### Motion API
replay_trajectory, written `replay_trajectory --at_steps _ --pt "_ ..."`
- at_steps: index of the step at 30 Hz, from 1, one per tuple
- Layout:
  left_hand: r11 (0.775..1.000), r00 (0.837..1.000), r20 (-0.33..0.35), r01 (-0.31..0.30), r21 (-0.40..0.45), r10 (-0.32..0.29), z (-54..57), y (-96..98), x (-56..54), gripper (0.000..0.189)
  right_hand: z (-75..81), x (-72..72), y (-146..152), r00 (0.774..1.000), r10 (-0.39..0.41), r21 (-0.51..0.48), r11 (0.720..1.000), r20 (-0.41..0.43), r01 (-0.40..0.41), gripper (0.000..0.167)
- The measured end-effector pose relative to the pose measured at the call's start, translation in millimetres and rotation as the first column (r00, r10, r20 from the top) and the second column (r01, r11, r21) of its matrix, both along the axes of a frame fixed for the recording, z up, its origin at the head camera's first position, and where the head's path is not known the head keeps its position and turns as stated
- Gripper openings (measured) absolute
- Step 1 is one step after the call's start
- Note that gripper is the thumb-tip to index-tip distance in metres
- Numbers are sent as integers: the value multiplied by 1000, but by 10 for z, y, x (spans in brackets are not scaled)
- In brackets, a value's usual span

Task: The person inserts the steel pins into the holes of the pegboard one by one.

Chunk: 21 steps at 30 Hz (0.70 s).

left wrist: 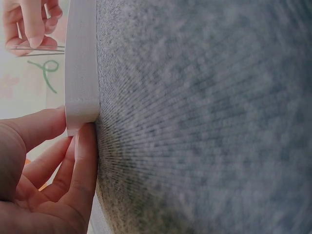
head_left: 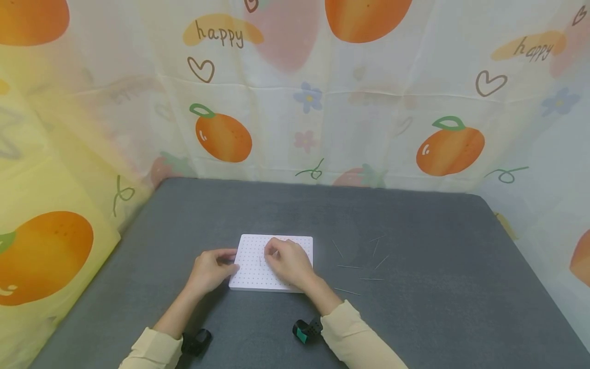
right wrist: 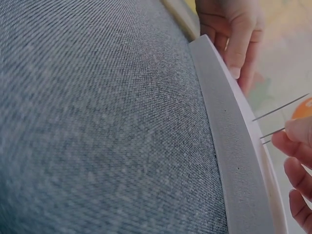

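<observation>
A white board (head_left: 249,279) with rows of small holes lies on the grey table. At its left edge my left hand (head_left: 209,271) holds on, thumb on top and fingers against the side; the left wrist view shows this grip (left wrist: 53,161) close up. Above the middle of the board, my right hand (head_left: 290,261) pinches a thin metal pin (right wrist: 273,133) between thumb and forefinger. The pin's lower end meets the board's face. Another metal pin (right wrist: 280,107) stands upright in the board beside it, and part of a further one shows near the fingertips.
Several loose metal pins (head_left: 349,266) lie scattered on the grey table (head_left: 438,287) to the right of the board. A printed cloth (head_left: 276,102) hangs behind the table. Black straps (head_left: 306,332) are on both wrists.
</observation>
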<state>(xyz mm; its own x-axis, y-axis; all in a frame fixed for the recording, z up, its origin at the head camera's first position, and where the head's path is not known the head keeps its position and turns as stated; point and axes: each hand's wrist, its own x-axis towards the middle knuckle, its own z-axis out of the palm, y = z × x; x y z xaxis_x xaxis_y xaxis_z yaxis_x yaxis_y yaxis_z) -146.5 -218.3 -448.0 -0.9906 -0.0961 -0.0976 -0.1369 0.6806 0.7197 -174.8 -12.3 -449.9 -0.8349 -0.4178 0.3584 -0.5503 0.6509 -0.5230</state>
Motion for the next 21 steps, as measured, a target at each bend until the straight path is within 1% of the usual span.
replay_trajectory --at_steps 10,17,21 --pt "1000 1000 2 -2 -1 2 -7 -7 0 39 -6 5 -6 1000 -7 39 999 13 6 5" --pt "1000 1000 2 -4 -7 4 -12 -3 0 40 -25 13 33 998 -17 68 998 60 13 5" --pt "1000 1000 -2 -5 -9 5 -4 -1 0 40 -16 20 86 998 -19 68 998 65 15 5"
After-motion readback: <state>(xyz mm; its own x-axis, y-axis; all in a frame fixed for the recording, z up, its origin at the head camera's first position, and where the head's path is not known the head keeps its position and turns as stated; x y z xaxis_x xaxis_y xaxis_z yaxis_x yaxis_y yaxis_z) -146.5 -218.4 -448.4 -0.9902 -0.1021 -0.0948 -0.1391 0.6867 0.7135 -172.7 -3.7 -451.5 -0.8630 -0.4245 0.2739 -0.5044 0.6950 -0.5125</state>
